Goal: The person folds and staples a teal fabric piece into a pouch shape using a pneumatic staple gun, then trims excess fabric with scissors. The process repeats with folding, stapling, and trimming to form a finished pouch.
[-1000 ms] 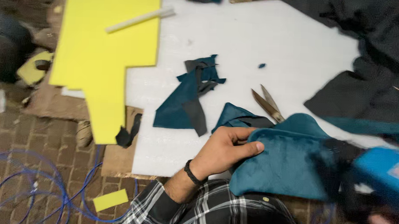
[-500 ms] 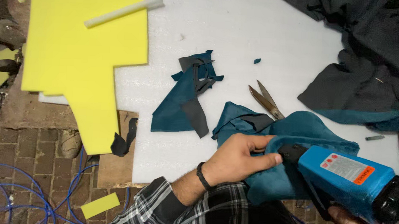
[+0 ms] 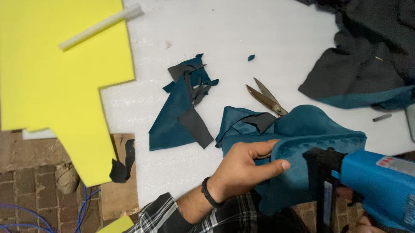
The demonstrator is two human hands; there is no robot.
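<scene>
A teal fabric-covered piece (image 3: 307, 147) sits at the near edge of a white foam sheet (image 3: 265, 36), seen from the head camera. The left hand (image 3: 244, 170) grasps its folded edge, thumb on top and fingers curled beneath the cloth. A blue staple gun (image 3: 380, 187) presses its black nose against the fabric just right of that hand; the right hand (image 3: 373, 232) shows only partly at the bottom edge under the tool, and its grip cannot be made out. Scissors (image 3: 265, 98) lie open just behind the piece. Teal and black fabric scraps (image 3: 182, 111) lie to the left, near a yellow foam sheet (image 3: 57, 74) carrying a white stick (image 3: 100, 26). Dark cloth (image 3: 370, 58) is heaped at upper right.
</scene>
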